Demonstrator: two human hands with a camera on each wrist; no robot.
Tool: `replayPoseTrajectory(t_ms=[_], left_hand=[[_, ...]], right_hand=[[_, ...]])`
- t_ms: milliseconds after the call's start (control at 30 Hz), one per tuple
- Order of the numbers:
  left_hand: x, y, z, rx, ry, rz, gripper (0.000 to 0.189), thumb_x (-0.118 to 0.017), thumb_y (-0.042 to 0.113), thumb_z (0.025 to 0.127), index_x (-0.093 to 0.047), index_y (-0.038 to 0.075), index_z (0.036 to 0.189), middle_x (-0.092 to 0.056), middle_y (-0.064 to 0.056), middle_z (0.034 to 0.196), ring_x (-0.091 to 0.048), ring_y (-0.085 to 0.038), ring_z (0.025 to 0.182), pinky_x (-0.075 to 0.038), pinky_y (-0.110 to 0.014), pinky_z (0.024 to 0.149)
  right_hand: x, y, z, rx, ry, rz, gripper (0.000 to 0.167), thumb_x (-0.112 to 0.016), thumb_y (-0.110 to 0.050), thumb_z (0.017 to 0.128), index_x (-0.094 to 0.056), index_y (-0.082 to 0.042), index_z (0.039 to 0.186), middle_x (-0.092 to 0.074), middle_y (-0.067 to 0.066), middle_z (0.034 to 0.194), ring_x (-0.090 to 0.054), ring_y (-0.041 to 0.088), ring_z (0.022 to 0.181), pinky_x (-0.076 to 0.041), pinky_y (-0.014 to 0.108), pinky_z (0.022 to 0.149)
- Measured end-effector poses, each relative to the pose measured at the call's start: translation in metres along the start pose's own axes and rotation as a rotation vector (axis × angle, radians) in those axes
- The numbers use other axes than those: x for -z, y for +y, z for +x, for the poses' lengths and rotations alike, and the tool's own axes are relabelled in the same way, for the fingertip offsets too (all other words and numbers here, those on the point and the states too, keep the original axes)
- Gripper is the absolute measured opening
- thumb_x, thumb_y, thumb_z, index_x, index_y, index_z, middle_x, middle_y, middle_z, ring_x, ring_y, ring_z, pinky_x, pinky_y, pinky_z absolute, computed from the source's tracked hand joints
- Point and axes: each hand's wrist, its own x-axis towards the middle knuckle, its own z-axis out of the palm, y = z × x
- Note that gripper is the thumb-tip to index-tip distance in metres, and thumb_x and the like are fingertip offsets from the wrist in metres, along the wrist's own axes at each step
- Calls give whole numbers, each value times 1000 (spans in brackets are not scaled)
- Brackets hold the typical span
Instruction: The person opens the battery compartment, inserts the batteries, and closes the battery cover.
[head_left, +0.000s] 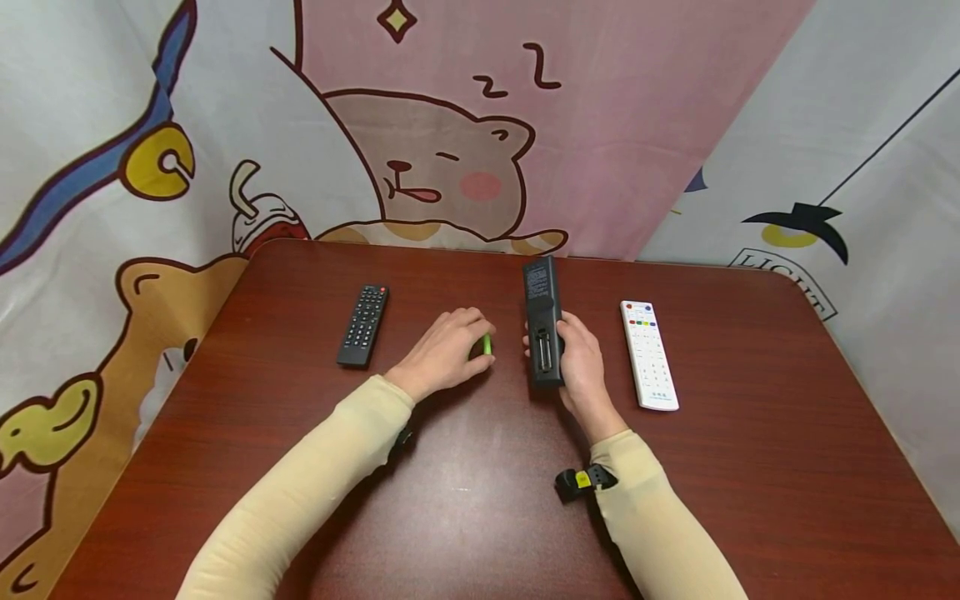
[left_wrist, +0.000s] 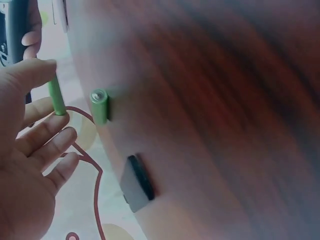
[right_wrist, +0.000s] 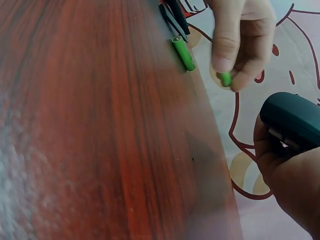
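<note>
My left hand (head_left: 447, 348) pinches a green battery (left_wrist: 56, 95) between thumb and fingers, above the table. A second green battery (right_wrist: 183, 53) lies on the wood near that hand; a small dark flat piece (left_wrist: 137, 184) rests close to it. My right hand (head_left: 584, 361) grips a black remote control (head_left: 542, 287) with its back facing up and its battery compartment (head_left: 544, 352) uncovered. Whether the compartment holds a battery is too small to tell. The left hand is to the left of this remote, apart from it. In the head view the loose battery is hidden.
Another black remote control (head_left: 363, 325) lies buttons up on the left of the reddish-brown table (head_left: 465, 492). A white remote control (head_left: 649, 356) lies to the right of my right hand. A printed cloth (head_left: 600, 117) hangs behind the table's far edge.
</note>
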Motion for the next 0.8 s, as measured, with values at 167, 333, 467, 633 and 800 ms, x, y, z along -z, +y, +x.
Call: replayPoseTrajectory(t_ms=[167, 333, 467, 633, 800], left_hand=[[3, 8, 0, -31, 72, -41, 36, -76, 24, 94, -70, 5, 123, -66, -7, 119, -59, -25, 110, -48, -42, 96], [5, 18, 1, -47, 120, -71, 39, -77, 24, 94, -69, 4, 126, -66, -8, 121, -60, -25, 112, -48, -43, 101], [6, 25, 1, -73, 144, -88, 38, -77, 25, 94, -69, 4, 125, -66, -7, 120, -60, -23, 111, -49, -41, 101], [9, 34, 1, -124, 174, -100, 35, -76, 24, 94, -69, 5, 122, -67, -7, 120, -61, -23, 112, -48, -41, 101], [11, 42, 1, -138, 169, -95, 35, -75, 26, 96, -68, 6, 124, -68, -6, 122, -60, -22, 116, -47, -40, 104]], right_hand=[[-2, 2, 2, 7, 14, 26, 43, -28, -13, 109, -50, 3, 143, -62, 26, 124, -71, 24, 95, -60, 40, 84], [-3, 2, 2, -1, 19, 16, 43, -29, -13, 110, -50, 2, 143, -63, 23, 122, -71, 27, 98, -60, 42, 85], [-3, 2, 1, 0, 14, 2, 43, -28, -14, 110, -50, 2, 143, -62, 21, 121, -70, 29, 102, -60, 38, 84], [-4, 3, 1, -1, 28, 31, 42, -29, -14, 110, -49, 4, 142, -63, 17, 110, -70, 24, 91, -59, 31, 75], [-4, 4, 0, -1, 54, 6, 42, -31, -16, 109, -52, 2, 142, -62, 11, 104, -66, 15, 81, -57, 27, 71]])
